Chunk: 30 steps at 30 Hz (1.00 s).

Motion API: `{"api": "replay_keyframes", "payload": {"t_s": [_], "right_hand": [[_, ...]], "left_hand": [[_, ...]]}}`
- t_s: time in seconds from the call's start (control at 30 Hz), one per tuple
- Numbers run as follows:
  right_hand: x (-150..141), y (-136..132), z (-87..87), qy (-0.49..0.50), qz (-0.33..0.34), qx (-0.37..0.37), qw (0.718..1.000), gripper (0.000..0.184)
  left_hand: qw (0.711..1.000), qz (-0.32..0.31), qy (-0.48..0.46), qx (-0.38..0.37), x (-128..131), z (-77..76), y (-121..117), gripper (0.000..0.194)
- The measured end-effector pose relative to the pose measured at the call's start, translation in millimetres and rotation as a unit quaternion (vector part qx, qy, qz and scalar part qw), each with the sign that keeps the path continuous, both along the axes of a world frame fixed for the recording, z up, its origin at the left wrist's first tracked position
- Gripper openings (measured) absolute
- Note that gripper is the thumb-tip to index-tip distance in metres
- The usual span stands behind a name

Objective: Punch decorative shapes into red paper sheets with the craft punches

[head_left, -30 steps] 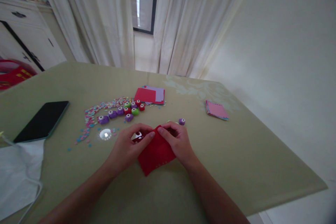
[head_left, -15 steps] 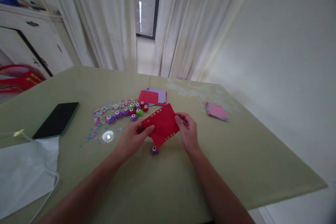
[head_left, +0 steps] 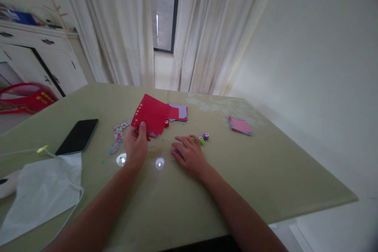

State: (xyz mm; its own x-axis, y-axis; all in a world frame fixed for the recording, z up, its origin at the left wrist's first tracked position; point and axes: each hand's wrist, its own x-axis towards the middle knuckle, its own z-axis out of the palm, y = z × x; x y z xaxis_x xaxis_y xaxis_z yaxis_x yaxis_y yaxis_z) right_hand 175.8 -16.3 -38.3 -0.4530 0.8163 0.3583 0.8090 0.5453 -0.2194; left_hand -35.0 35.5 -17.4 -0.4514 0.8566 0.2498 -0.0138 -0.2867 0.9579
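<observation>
One glossy olive-green tabletop [head_left: 283,177]. Thin red paper square [head_left: 152,116], holed along one edge, pinched aloft in left hand [head_left: 136,145]. Right hand [head_left: 190,154] splayed over mostly hidden purple punch [head_left: 176,151], can't tell if gripping. Tiny round confetti [head_left: 119,128] scattered off left.

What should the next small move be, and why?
Probably curl the right hand around the small purple piece partly hidden beneath it: that grip looks open, while the left hand holds up the red sheet, which shows a row of holes along one edge.
</observation>
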Motion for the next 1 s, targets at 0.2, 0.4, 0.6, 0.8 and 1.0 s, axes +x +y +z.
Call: {"api": "replay_keyframes", "payload": {"t_s": [0.2, 0.4, 0.6, 0.8, 1.0], "right_hand": [[19, 19, -6.5, -0.018, -0.191, 0.033, 0.981, 0.024], [-19, 30, 2.5, -0.036, -0.126, 0.004, 0.991, 0.036], [-85, 53, 4.5, -0.088, -0.038, -0.012, 0.995, 0.034], [-59, 41, 8.8, -0.099, -0.016, -0.036, 0.994, 0.023], [-17, 10, 8.8, 0.177, -0.075, -0.137, 0.972, 0.020]], "left_hand": [[0.993, 0.104, -0.038, 0.027, -19, 5.6, 10, 0.026], [0.995, 0.080, -0.057, 0.014, -15, 1.3, 14, 0.030], [1.000, 0.011, -0.020, 0.020, -8, 1.4, 6, 0.040], [0.999, -0.036, 0.013, 0.014, 1, 5.1, -2, 0.043], [0.994, -0.079, -0.057, -0.046, 7, -8.3, 0, 0.047]]}}
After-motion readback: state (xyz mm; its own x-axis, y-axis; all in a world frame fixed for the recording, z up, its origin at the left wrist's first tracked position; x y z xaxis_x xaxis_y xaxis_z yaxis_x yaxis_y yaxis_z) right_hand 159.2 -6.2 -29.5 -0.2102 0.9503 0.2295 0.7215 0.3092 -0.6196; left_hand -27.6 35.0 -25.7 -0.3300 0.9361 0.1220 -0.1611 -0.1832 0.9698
